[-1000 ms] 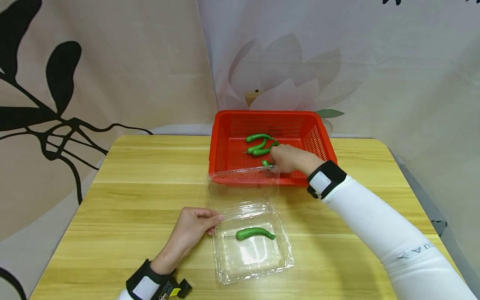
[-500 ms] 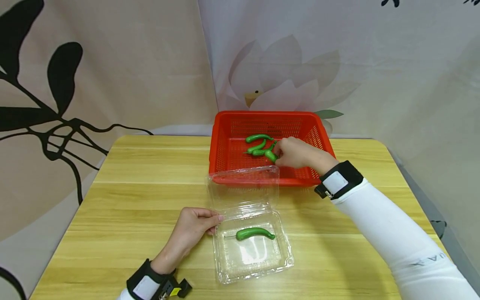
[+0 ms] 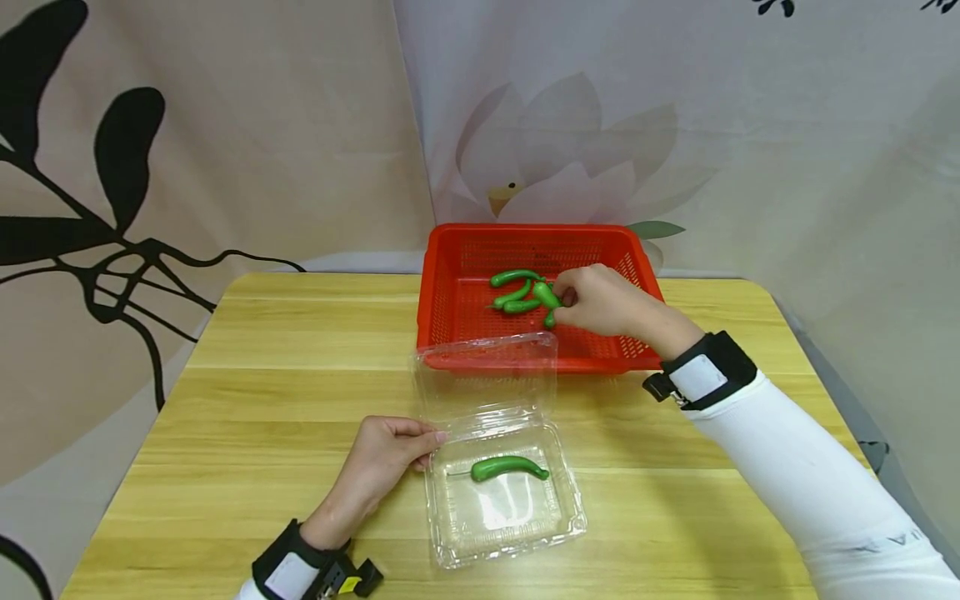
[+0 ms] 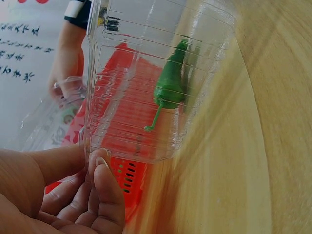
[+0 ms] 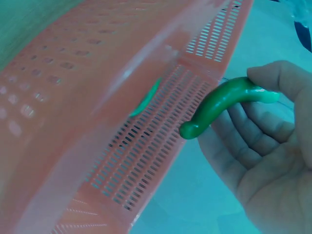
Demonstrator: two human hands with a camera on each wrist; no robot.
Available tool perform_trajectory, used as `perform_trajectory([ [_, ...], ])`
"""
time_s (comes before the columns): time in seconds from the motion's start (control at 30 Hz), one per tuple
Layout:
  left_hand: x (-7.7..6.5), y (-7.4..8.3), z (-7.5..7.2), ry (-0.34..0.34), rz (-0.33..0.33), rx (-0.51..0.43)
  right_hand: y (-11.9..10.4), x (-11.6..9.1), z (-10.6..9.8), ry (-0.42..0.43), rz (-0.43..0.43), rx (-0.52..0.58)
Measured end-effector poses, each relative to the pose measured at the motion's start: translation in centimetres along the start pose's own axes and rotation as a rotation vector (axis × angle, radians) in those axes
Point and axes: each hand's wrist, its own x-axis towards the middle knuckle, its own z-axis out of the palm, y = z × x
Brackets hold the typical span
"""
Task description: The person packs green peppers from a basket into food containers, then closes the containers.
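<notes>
On a wooden tabletop (image 3: 187, 467), the right hand (image 3: 603, 298) pinches a green pepper (image 5: 217, 105) by one end, over a red basket (image 3: 592, 365) at the far edge. The left hand (image 3: 382, 454) grips the side of a clear box (image 3: 536, 521) nearer the near edge; another pepper (image 3: 508, 468) lies inside. A light, firm pinch should suit the smooth curve, with the left hand steadying the flimsy box. Compared with half a second earlier, the right hand and its pepper have shifted farther from the near edge; the box has stayed put.
</notes>
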Motion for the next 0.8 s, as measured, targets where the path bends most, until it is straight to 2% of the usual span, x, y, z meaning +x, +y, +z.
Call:
perform_trajectory([
  [0.4,0.1,-0.1,0.0,0.001,0.000,0.005,-1.1,-2.3,-1.3,0.133,-0.069,0.005],
  [0.8,0.1,-0.2,0.0,-0.010,0.005,-0.002,-3.6,-5.2,-1.5,0.221,-0.162,0.009],
])
